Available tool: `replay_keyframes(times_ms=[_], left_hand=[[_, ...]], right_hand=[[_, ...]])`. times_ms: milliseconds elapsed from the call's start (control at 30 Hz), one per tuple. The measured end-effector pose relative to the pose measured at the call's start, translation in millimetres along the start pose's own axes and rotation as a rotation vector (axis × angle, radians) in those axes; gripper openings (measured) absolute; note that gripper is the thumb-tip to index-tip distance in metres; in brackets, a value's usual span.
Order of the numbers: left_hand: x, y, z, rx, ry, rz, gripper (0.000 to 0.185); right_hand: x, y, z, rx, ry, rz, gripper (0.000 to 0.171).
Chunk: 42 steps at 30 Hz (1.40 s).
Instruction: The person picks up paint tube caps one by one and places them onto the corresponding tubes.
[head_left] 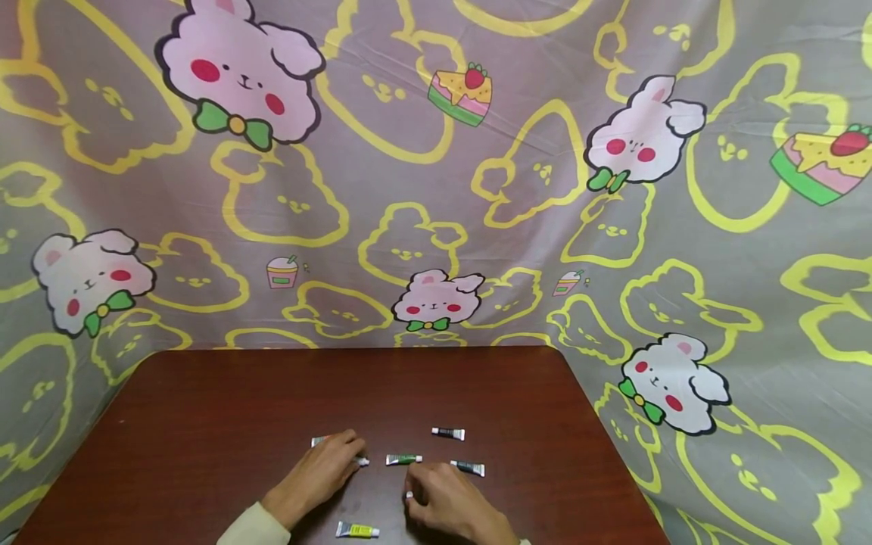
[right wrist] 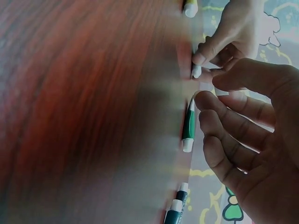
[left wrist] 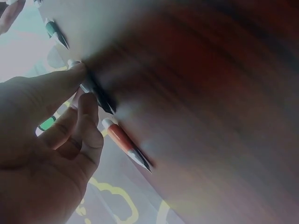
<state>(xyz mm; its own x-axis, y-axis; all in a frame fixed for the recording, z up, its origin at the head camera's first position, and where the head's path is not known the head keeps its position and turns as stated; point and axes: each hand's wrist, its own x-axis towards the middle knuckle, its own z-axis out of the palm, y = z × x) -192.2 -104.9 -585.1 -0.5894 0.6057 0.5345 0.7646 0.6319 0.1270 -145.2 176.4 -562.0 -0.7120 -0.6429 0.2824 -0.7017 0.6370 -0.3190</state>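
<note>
My left hand (head_left: 320,471) pinches a small paint tube (left wrist: 99,95) between thumb and fingers. Its white cap (head_left: 364,462) sticks out past the fingertips in the head view; much of its body is hidden. Beyond that hand lies an orange paint tube (left wrist: 120,135), partly covered in the head view. My right hand (head_left: 450,496) hovers low over the table with loosely curled fingers, and the right wrist view shows nothing between them. A green paint tube (head_left: 404,459) lies just beyond its fingertips. Close by that hand's far side is a dark paint tube (head_left: 468,468).
Another tube, black (head_left: 448,434), lies farther back on the brown table (head_left: 272,393). Toward the near edge, between the forearms, is a yellow tube (head_left: 357,530). A patterned cloth (head_left: 381,189) with rabbit drawings hangs around the table's back and sides.
</note>
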Motion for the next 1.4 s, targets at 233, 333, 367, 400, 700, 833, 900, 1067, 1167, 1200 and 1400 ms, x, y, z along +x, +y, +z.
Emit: replay_keyframes(times_ms=[233,333,367,400,700,833,900,1067,1167,1200,1400], left_hand=[[-0.3,0.5,-1.5,0.011,-0.006,-0.002,0.027],[0.8,2.7,-3.1,0.057,-0.005,-0.002,0.027],[1.3,3.8,-3.7,0.074,-0.003,-0.002,0.027],[1.8,5.2,-4.7,0.092,-0.001,-0.004,0.027],[6.0,21.4,-14.5,0.16,-0.014,-0.009,0.027],[6.2,26.5,-15.9,0.164,-0.001,0.02,0.03],[5.8,29.3,-17.2,0.163,-0.005,0.025,0.03],[4.1,37.1,-20.3,0.161,-0.058,0.0,0.026],[3.1,40.2,-20.2,0.164,-0.087,-0.007,0.023],[2.6,41.2,-20.2,0.162,-0.091,-0.008,0.023],[2.3,47.1,-19.9,0.143,-0.068,0.001,0.023]], right_hand=[[-1.3,-0.7,-3.4,0.026,0.001,0.03,0.017],[-1.6,-0.8,-4.2,0.025,0.008,0.03,0.017],[-1.6,-0.9,-4.3,0.025,0.012,0.028,0.018],[-1.6,-0.8,-4.3,0.026,0.014,0.026,0.018],[-1.2,-1.8,-3.1,0.028,0.015,0.016,0.019],[-1.1,-3.4,-3.9,0.023,0.025,0.017,0.019],[-1.1,-4.1,-4.2,0.02,0.036,0.011,0.019],[-0.9,-4.8,-3.6,-0.005,0.068,-0.02,0.017],[-1.3,-4.5,-3.2,-0.027,0.078,-0.037,0.015],[-1.6,-4.3,-3.2,-0.031,0.079,-0.039,0.015],[-4.6,-3.3,-3.0,-0.026,0.075,-0.026,0.012]])
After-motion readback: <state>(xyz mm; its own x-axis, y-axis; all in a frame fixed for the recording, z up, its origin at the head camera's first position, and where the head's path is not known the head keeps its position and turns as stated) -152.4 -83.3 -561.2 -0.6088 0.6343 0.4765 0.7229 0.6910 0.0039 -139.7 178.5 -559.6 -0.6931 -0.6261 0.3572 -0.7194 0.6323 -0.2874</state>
